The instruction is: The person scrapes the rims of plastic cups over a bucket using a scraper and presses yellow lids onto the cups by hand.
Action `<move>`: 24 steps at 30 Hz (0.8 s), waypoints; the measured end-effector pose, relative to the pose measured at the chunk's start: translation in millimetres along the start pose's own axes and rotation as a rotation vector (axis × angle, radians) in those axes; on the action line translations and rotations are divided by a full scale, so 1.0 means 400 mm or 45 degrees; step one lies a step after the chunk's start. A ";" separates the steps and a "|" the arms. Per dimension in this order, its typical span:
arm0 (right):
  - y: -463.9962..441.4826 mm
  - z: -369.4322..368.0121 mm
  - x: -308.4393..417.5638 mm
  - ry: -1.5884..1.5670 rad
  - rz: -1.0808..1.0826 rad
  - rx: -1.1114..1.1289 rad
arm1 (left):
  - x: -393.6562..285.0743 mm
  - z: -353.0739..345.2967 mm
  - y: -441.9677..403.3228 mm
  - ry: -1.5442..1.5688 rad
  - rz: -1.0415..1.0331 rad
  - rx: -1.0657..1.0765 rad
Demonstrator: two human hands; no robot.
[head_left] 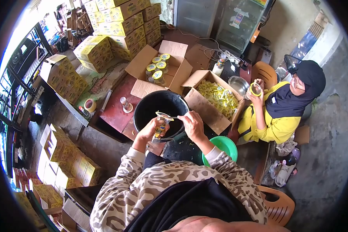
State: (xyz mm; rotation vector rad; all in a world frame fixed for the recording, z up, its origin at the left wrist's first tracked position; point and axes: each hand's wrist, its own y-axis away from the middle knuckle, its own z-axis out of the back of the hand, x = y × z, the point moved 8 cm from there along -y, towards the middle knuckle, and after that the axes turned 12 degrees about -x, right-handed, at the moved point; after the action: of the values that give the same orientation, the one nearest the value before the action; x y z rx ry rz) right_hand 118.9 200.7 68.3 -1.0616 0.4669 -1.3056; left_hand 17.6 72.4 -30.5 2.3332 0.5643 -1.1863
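Over the near rim of a black bucket (pixel 143 102), my left hand (pixel 151 129) is closed around a clear jar (pixel 161 129) with small coloured pieces inside. The jar's open mouth points up and has a yellowish rim. My right hand (pixel 193 125) pinches a thin tool (pixel 175 117) whose far end reaches the jar's mouth. A green basin (pixel 226 147) stands just beyond my right forearm. Beyond the bucket, an open carton (pixel 178 69) holds several jars with yellow lids (pixel 161 65). Right of it, another carton (pixel 220 125) is full of yellow and clear strips (pixel 217 98).
A co-worker (pixel 278 104) in yellow sits at the right, holding a yellow-rimmed item. A metal bowl (pixel 239 84) and a bottle (pixel 218 67) stand nearby. A small jar (pixel 126 105) is on the red table (pixel 118 116). Stacked yellow cartons (pixel 120 29) rise behind; an orange chair (pixel 276 205) is behind me.
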 end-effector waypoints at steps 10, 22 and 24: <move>0.018 0.025 -0.081 -0.363 -0.622 -0.238 | -0.071 -0.005 -0.002 -0.410 -0.539 -0.148; 0.050 0.010 -0.090 -0.411 -0.710 -0.190 | -0.118 -0.110 0.020 -0.810 -0.766 -0.198; 0.054 0.006 -0.099 -0.420 -0.742 -0.173 | -0.128 -0.126 0.024 -0.857 -0.856 -0.158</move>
State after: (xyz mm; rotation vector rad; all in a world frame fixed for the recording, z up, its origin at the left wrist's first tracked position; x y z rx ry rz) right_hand 122.2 236.2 40.9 -1.5699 -0.0148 -1.5731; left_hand 27.2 85.4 40.0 1.5041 1.1503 -2.0307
